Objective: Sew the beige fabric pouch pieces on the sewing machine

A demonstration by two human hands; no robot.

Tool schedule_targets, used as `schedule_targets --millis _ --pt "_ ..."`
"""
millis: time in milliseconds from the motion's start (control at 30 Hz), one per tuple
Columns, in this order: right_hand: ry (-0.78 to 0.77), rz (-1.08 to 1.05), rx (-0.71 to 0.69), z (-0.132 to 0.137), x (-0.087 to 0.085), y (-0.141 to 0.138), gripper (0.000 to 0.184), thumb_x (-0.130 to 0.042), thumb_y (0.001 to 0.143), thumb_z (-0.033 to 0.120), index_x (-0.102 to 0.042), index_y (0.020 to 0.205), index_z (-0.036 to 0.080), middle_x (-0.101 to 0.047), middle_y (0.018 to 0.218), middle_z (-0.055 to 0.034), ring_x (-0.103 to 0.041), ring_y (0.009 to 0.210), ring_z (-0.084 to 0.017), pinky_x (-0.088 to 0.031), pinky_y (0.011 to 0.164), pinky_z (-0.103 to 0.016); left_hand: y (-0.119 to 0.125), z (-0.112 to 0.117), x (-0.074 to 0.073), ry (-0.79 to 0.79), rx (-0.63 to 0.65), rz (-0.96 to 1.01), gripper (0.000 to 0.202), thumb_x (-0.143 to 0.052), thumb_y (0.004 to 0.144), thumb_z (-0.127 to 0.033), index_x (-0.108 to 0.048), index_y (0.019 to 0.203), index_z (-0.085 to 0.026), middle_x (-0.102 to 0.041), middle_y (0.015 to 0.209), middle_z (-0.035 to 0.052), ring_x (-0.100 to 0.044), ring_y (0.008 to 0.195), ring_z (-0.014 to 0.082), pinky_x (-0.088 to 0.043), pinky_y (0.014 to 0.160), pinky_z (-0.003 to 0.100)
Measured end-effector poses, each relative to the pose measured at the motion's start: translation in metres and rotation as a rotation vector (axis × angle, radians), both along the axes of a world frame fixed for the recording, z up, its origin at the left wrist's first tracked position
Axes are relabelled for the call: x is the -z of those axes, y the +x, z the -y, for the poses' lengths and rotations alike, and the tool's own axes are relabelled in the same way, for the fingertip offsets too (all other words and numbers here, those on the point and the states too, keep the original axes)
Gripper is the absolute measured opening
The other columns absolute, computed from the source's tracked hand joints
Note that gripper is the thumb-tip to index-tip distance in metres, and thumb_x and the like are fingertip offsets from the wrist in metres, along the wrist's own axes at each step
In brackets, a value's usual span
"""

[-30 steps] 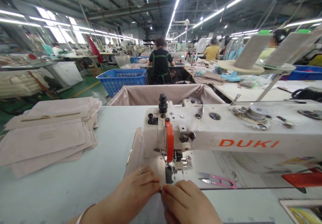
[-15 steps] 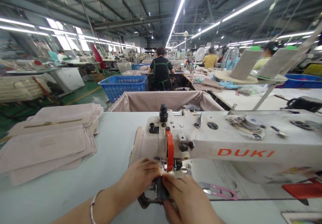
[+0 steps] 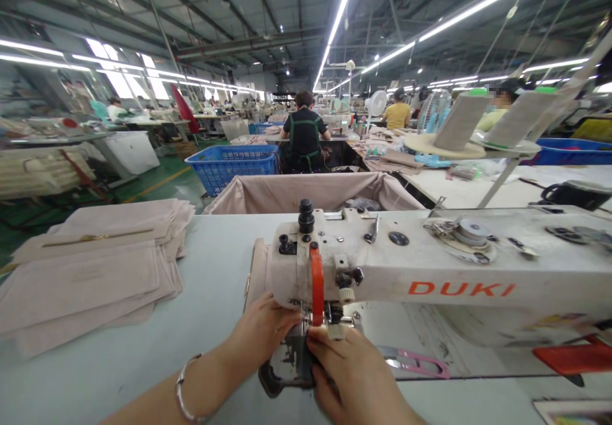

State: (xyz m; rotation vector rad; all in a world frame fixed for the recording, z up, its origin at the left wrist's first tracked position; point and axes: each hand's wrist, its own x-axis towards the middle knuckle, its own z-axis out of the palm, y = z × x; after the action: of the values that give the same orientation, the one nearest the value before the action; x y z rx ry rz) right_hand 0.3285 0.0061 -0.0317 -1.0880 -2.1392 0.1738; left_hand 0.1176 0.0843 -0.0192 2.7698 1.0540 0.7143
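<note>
A white DUKI sewing machine point(image 3: 430, 272) stands on the pale table point(image 3: 143, 355). Both of my hands are at its needle and presser foot, below the red-orange guard point(image 3: 315, 285). My left hand point(image 3: 261, 332), with a bracelet at the wrist, comes in from the left and its fingers curl at the foot. From below, my right hand point(image 3: 351, 374) has its fingertips against the foot. A dark metal plate point(image 3: 284, 367) shows under the hands. A beige fabric piece point(image 3: 257, 266) lies behind the machine head. Whatever the fingers pinch is hidden.
A stack of beige fabric pieces point(image 3: 86, 272) lies at the left. Pink thread snips point(image 3: 415, 364) rest to the right of my hands. Behind the table are a fabric-lined bin point(image 3: 310, 192), a blue basket point(image 3: 234, 160), and a seated person in black point(image 3: 306, 132). Thread cones point(image 3: 459, 122) stand at the right.
My hands have moved forward from the near edge of the fabric to the presser foot. The dark plate now shows under them. The view has tilted slightly.
</note>
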Motion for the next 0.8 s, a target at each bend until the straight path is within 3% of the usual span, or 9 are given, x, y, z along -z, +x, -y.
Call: schedule_targets --millis 300,500,633,800 --pt "-0.041 -0.032 -0.008 0.001 -0.005 0.0 0.035 -0.058 0.081 0.011 -0.071 0.113 0.02 -0.073 0.115 -0.0064 -0.065 0.104 -0.028 -0.055 0.093 -0.044 0.003 -0.004 -0.003 -0.032 -0.028 0.018 0.024 -0.054 0.097 -0.016 -0.076 0.09 -0.022 -0.078 0.092 0.0059 -0.07 0.093 0.0251 -0.055 0.086 0.038" --pt "-0.138 -0.11 -0.013 0.0 -0.01 0.001 0.032 -0.056 0.083 0.011 -0.074 0.107 0.024 -0.074 0.108 -0.0047 -0.066 0.1 -0.024 -0.054 0.091 -0.038 0.016 0.021 -0.017 -0.082 -0.051 -0.055 0.018 -0.056 0.092 -0.01 -0.072 0.089 -0.018 -0.076 0.09 0.0058 -0.071 0.086 0.0226 -0.055 0.08 0.033" --pt "-0.155 -0.148 -0.01 0.001 -0.012 0.002 0.032 -0.056 0.083 0.011 -0.075 0.105 0.025 -0.074 0.106 -0.0038 -0.067 0.097 -0.023 -0.053 0.089 -0.036 0.023 0.034 -0.029 -0.231 -0.082 -0.065 0.021 -0.053 0.095 -0.009 -0.07 0.089 -0.018 -0.075 0.094 0.0062 -0.069 0.092 0.0224 -0.054 0.085 0.033" --pt "-0.166 -0.151 -0.007 0.003 -0.006 0.005 0.028 -0.057 0.085 0.014 -0.075 0.103 0.026 -0.074 0.102 -0.0038 -0.066 0.097 -0.023 -0.052 0.089 -0.036 0.02 0.029 -0.034 -0.356 -0.115 0.004 0.025 -0.049 0.096 -0.012 -0.071 0.086 -0.02 -0.075 0.091 0.0046 -0.07 0.092 0.0217 -0.055 0.08 0.029"
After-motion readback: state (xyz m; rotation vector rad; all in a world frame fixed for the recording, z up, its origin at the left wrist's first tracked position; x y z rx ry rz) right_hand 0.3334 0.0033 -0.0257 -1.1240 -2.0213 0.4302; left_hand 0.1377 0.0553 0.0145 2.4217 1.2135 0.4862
